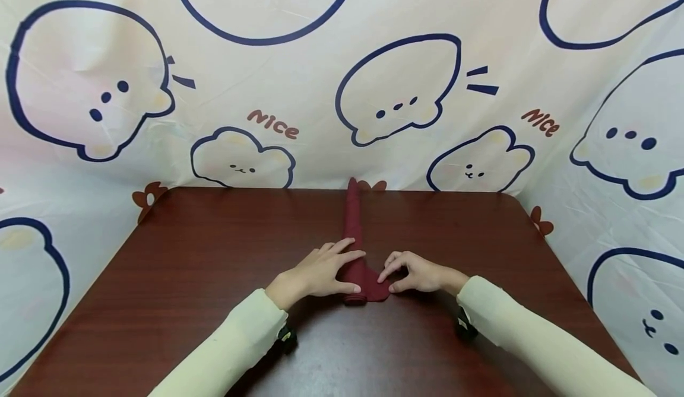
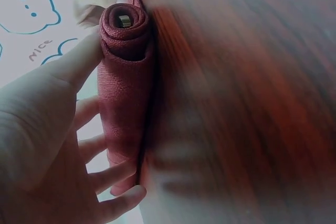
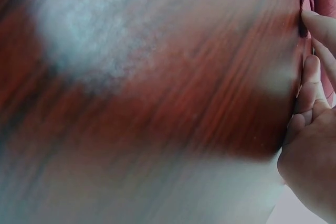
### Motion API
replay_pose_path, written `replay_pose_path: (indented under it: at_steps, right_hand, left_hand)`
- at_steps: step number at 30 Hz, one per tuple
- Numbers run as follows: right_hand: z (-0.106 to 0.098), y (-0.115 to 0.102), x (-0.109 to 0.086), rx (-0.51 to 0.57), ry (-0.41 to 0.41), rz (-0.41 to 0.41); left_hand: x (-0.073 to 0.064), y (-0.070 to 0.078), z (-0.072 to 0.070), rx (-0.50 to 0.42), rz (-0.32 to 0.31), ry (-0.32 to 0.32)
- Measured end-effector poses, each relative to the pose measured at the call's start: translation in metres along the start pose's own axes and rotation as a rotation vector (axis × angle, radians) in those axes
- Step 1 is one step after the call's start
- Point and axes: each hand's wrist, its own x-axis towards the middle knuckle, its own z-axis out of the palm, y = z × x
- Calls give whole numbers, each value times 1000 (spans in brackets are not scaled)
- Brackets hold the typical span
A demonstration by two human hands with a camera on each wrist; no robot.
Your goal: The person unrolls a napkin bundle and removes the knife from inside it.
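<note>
A dark red cloth (image 1: 353, 213), rolled into a long tapering tube, lies on the brown table, its narrow end at the back. In the left wrist view the rolled cloth (image 2: 128, 77) shows coiled layers at its near end, with a small gold-coloured piece inside. My left hand (image 1: 323, 269) rests on the roll, fingers spread across it and thumb by the near end. To the right, a rounded flap (image 1: 378, 290) spreads from the roll. My right hand (image 1: 419, 271) holds the flap's outer edge between thumb and bent fingers; the right wrist view shows only part of this.
The brown table (image 1: 214, 237) reaches to a white cartoon-printed fabric (image 1: 315, 88) hanging behind and along both sides. A dark wrist strap (image 1: 287, 339) sits at the left sleeve cuff, another (image 1: 466, 324) at the right.
</note>
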Motion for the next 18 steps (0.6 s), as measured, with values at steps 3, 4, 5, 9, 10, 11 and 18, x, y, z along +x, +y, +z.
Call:
replay_pose_path:
  at_steps: [3,4,5,9,10,11,18]
  right_hand:
    - [1,0,-1,3,3,2]
    - [1,0,0,1,4,-1]
    - [1,0,0,4,4,1]
    - [1,0,-1,1,4,6]
    - [1,0,-1,0,6,7]
    - [1,0,-1,1,7,11]
    - [0,0,0,-16,12,-8]
  left_hand:
    - [-1,-1,1,-5,-5,4]
    - [-2,-2,1,-7,-7,6]
    - [-3,-3,1,-10,-9,9]
    - [-5,-6,1,-20,-14,16]
    - [-6,-6,0,-24,-15,19]
    - [-6,-7,0,-29,-17,22]
    - [-12,-10,-5,-66,-39,21]
